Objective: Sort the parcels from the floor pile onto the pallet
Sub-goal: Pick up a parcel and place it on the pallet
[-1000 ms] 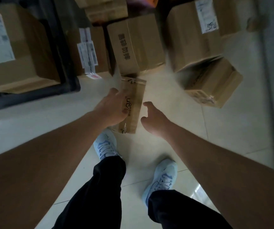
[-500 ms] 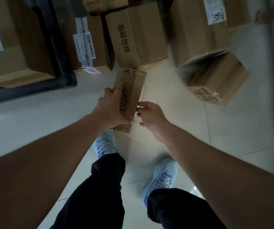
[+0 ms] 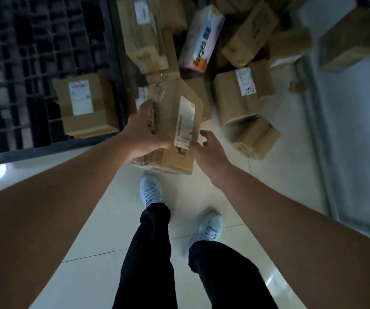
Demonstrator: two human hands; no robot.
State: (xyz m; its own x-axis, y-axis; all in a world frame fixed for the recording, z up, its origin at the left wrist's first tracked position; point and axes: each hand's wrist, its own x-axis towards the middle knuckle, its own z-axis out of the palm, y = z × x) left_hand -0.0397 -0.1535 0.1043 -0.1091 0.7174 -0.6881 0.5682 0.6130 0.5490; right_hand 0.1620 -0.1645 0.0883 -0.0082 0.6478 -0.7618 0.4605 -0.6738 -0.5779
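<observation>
Parcel lifted beside the pallet

My left hand (image 3: 143, 132) grips the labelled parcel (image 3: 175, 121); my right hand (image 3: 208, 148) hangs released just beside it, right of the pallet (image 3: 34, 52).

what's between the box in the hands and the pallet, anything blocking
Nothing visible blocks it. The box is held up by the left hand, with the right hand open beside it. The black pallet lies to the left, bare grid except for one labelled parcel near its edge.
</observation>
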